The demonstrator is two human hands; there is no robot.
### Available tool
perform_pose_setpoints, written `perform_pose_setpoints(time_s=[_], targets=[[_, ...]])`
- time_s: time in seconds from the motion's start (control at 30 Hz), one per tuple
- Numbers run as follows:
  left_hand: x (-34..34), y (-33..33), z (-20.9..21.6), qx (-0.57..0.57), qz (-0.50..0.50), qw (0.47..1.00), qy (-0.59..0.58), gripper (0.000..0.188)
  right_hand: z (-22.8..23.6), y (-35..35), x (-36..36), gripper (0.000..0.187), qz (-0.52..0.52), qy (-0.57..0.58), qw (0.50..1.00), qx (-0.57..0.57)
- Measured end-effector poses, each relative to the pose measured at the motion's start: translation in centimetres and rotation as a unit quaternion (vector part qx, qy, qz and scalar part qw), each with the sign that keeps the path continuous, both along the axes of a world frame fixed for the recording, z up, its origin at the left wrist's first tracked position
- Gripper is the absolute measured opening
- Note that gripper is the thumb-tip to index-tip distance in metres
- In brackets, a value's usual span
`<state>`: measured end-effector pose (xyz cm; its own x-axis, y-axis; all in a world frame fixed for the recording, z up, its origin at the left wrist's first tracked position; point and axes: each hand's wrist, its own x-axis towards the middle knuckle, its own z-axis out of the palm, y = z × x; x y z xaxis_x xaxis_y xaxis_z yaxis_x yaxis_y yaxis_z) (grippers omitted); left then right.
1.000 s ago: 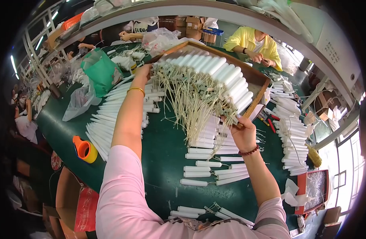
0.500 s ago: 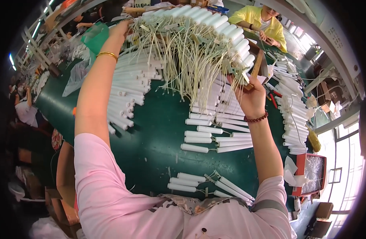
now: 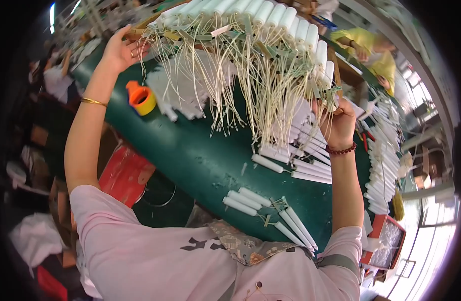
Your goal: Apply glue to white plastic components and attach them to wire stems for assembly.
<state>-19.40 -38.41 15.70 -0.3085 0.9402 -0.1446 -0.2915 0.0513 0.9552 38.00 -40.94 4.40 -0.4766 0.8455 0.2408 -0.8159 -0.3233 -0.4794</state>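
Observation:
A wooden tray (image 3: pixel 337 75) stretches between my two hands, loaded with a long row of white cylinders (image 3: pixel 263 12). Thin pale wires (image 3: pixel 263 95) hang in a thick fringe from their near ends, with small circuit boards (image 3: pixel 221 31) among them. My left hand (image 3: pixel 124 50) is closed on the tray's left end, its fingers partly hidden by wood and wires. At the right end, my right hand (image 3: pixel 339 124) grips the wood below the last cylinders. Beneath the wires, more white cylinders (image 3: pixel 310 168) lie on the green table (image 3: pixel 190 155).
An orange and yellow tape dispenser (image 3: pixel 141 98) sits near the left table edge. Several wired cylinders (image 3: pixel 243 200) lie close to my body. Another pile of cylinders (image 3: pixel 383 155) is on the right, near a red box (image 3: pixel 387 242). Across the table sits a person in yellow (image 3: pixel 376 55).
The view has turned. My left hand and the tray's left end have shifted left in the picture, uncovering the tape dispenser. Both hands keep hold of the loaded tray.

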Motion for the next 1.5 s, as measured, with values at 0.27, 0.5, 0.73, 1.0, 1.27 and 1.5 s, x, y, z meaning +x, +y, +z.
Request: perform_pose_setpoints(time_s=[0.27, 0.5, 0.73, 1.0, 1.27, 1.5], targets=[[-13.3, -16.4, -5.1, -0.004, 0.05, 0.999, 0.013, 0.045, -3.4, 3.1, -10.9, 0.047, 0.224, -0.006, 0.974, -0.038], [-20.0, -22.4, -14.6, 0.051, 0.186, 0.981, -0.035, 0.04, -5.2, 6.9, -22.1, 0.049, 0.171, -0.154, 0.967, -0.112], [-24.6, -28.8, -22.4, 0.036, 0.221, 0.971, -0.08, 0.042, -9.4, 11.2, -29.0, 0.03, 0.219, -0.236, 0.941, -0.108], [-22.1, -27.6, -26.4, 0.099, 0.265, 0.947, -0.15, 0.04, -13.1, 16.0, -31.1, 0.031, 0.136, -0.348, 0.927, -0.016], [-19.6, -27.3, -24.9, 0.031, 0.363, 0.924, -0.111, 0.04, -8.1, 14.0, -29.0, 0.065, 0.124, -0.379, 0.914, 0.073], [-19.2, -24.1, -24.9, 0.053, 0.375, 0.913, -0.152, 0.047, -3.6, 11.4, -23.8, 0.048, -0.005, -0.516, 0.825, 0.231]])
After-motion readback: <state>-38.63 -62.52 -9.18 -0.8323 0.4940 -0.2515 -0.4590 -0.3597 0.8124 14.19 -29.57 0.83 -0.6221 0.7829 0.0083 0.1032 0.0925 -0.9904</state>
